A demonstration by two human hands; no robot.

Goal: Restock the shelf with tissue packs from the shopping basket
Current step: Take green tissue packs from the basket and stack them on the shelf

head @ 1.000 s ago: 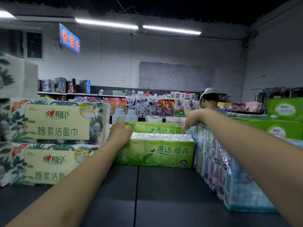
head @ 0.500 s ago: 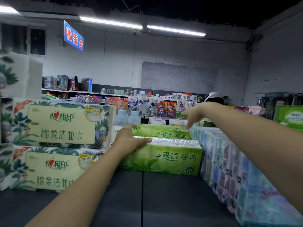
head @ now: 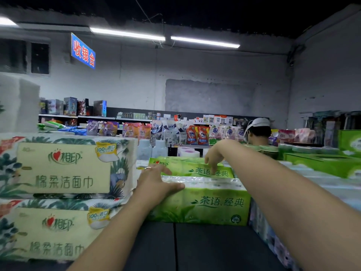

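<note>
The front green tissue pack sat on the dark shelf, hemmed between leafy packs and blue packs. Your left hand lay spread on its corner; your right hand fingered the rear green pack, loosely open.

Hands on green tissue packs

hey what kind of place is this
Most likely a small grocery shop: stacked tissue packs on a shelf, detergent pouches on racks behind, and a blue cashier sign.
</note>
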